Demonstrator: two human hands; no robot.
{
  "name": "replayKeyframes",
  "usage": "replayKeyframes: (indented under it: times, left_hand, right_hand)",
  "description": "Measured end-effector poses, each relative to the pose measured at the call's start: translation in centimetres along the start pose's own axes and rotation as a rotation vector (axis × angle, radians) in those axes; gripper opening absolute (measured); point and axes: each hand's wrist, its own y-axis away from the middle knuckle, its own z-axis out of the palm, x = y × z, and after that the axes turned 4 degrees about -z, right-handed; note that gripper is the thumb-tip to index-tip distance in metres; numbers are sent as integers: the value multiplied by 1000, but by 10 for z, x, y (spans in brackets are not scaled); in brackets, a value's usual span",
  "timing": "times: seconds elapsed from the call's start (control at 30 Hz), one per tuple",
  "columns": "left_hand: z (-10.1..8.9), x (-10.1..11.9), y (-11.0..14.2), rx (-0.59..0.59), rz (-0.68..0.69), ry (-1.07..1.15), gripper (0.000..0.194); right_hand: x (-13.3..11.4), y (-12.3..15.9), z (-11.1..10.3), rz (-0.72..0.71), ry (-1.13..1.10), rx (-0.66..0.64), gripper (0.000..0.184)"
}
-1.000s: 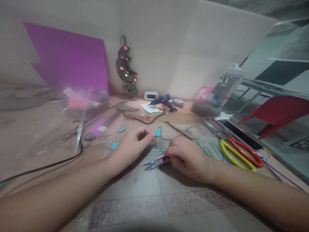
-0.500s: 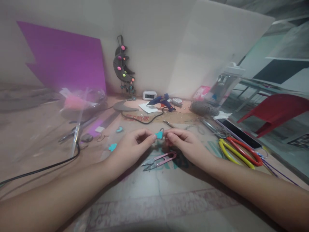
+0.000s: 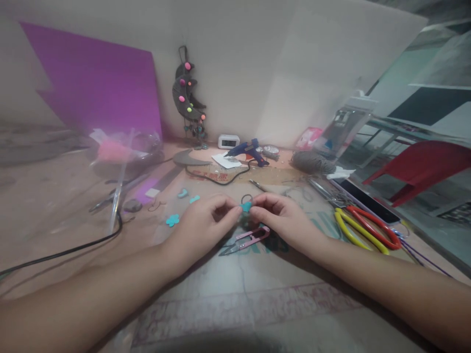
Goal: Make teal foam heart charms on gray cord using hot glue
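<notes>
My left hand (image 3: 200, 225) and my right hand (image 3: 285, 218) meet at the middle of the table, both pinching a small teal foam piece (image 3: 246, 206) with a thin wire loop on top. Pink thread snips (image 3: 247, 239) lie flat on the cardboard just below my right hand, touched by neither hand. Other small teal pieces (image 3: 171, 220) lie to the left of my left hand.
Yellow and red scissors (image 3: 364, 233) lie at the right beside a black phone (image 3: 362, 198). A blue glue gun (image 3: 247, 150), a white clock (image 3: 228, 141) and a moon ornament (image 3: 187, 100) stand at the back. A purple sheet (image 3: 99, 88) leans on the wall. A black cable (image 3: 73, 250) crosses the left.
My right hand let go of the pink snips and rose to the teal piece, joining my left hand's pinch. The snips now lie free on the table.
</notes>
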Motion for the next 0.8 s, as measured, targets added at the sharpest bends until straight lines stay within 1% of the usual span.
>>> replayKeyframes:
  times: [0.27, 0.4, 0.63, 0.73, 0.8]
  left_hand:
    - [0, -1, 0, -28, 17, -49, 22]
    - [0, -1, 0, -75, 34, -63, 22]
    - [1, -3, 0, -137, 50, -62, 20]
    - [1, -3, 0, -149, 44, -62, 20]
    - [1, -3, -1, -140, 28, -50, 21]
  right_hand:
    - [0, 1, 1, -2, 7, 2, 27]
    - [1, 0, -1, -28, 9, -3, 27]
    - [-1, -1, -3, -48, 15, -20, 33]
    - [0, -2, -4, -53, 24, -25, 35]
    - [0, -2, -5, -85, 39, -20, 35]
